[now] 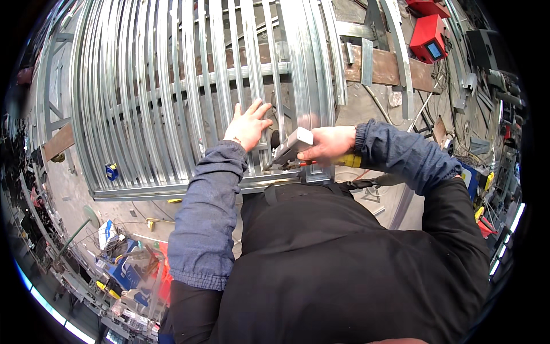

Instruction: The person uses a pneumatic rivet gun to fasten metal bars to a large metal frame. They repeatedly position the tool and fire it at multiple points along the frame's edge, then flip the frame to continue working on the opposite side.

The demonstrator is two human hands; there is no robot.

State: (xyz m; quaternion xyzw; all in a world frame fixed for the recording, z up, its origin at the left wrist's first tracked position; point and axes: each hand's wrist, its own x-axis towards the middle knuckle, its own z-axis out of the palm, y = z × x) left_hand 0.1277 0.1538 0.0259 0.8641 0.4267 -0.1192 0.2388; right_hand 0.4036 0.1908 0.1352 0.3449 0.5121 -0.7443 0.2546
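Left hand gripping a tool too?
No. The left hand lies flat with fingers spread on the metal frame; only the right hand holds the yellow-handled tool.

My left hand (249, 123) lies flat, fingers spread, on the galvanized steel stud frame (189, 86), whose ribs run away from my fingertips. Just right of it, my right hand (326, 143) grips a red-and-yellow-handled crimping tool (289, 153), jaws at the frame's near rail.

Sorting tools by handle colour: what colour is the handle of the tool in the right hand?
Yellow, with some red near the jaws, seen in the head view: the hand tool in the right hand.
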